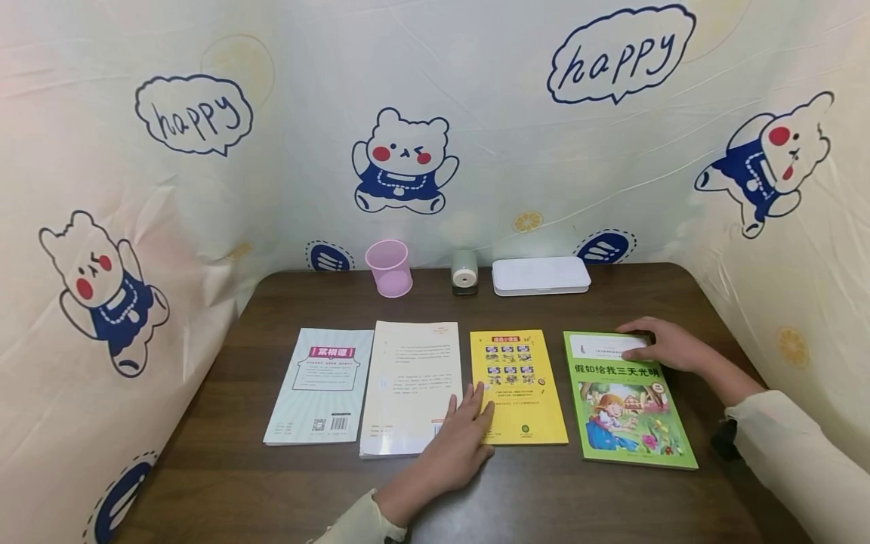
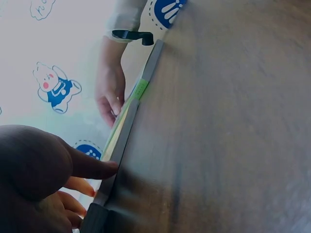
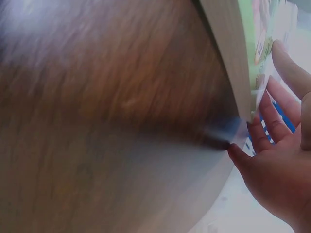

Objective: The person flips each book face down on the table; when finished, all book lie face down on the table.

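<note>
Four books lie in a row. My left hand [image 1: 462, 434] rests with spread fingers over the cream book [image 1: 414, 378] and the lower left of the yellow book [image 1: 537, 423], covering parts of both. In the left wrist view, its thumb [image 2: 97, 167] lies along the books' near edges. At the top right corner of the green book [image 1: 632, 423], with a girl on its cover, is my right hand [image 1: 669, 346]. Its thumb lies over the cover and its other fingers extend past the top edge. In the right wrist view, these fingers [image 3: 277, 126] are loosely spread around the corner.
A light blue book [image 1: 316, 385] lies at the row's left end. Along the back of the brown table [image 1: 224, 468] stand a pink cup [image 1: 390, 276], a green pencil sharpener [image 1: 465, 268] and a white case [image 1: 541, 276]. A printed cloth [image 1: 292, 174] hangs behind and at both sides.
</note>
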`<control>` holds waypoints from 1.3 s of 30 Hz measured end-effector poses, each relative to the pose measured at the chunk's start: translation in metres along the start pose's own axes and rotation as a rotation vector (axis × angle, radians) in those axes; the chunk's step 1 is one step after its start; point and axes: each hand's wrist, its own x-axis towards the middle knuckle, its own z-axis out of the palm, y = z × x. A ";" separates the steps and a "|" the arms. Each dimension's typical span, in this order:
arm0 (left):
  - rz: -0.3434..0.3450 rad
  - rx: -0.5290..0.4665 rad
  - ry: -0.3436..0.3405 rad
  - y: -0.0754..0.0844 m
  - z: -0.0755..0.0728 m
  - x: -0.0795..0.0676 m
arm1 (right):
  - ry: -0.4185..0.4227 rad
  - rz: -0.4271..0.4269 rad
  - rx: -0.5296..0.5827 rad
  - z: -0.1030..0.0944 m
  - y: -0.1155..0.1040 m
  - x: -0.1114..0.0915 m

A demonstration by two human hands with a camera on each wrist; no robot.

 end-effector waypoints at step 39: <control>0.064 0.184 -0.112 0.098 0.022 0.073 | 0.011 0.013 0.069 -0.002 0.021 -0.005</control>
